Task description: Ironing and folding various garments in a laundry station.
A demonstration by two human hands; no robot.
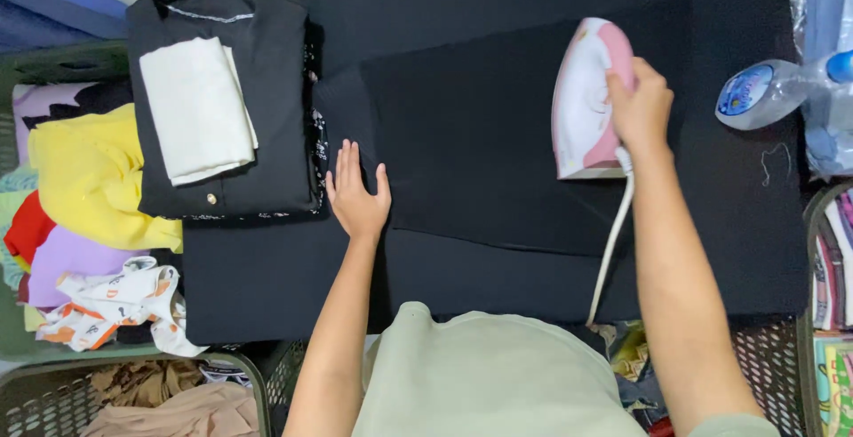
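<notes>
The right hand (640, 104) is clamped on the handle of a pink and white iron (582, 99), which sits on a black garment (471, 144) spread on the dark ironing surface (711, 242); the left hand (357, 193) lies flat, fingers spread, pressing the garment's left edge, just beside a folded black shirt (267, 91)

glossy plastic iron (585, 99), matt black cloth (480, 135), clear plastic bottle (773, 91)

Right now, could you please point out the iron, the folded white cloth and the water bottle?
iron (582, 99): head view, on its white and pink body.
folded white cloth (197, 108): head view, on the middle of its top face.
water bottle (769, 92): head view, on its clear side.
</notes>
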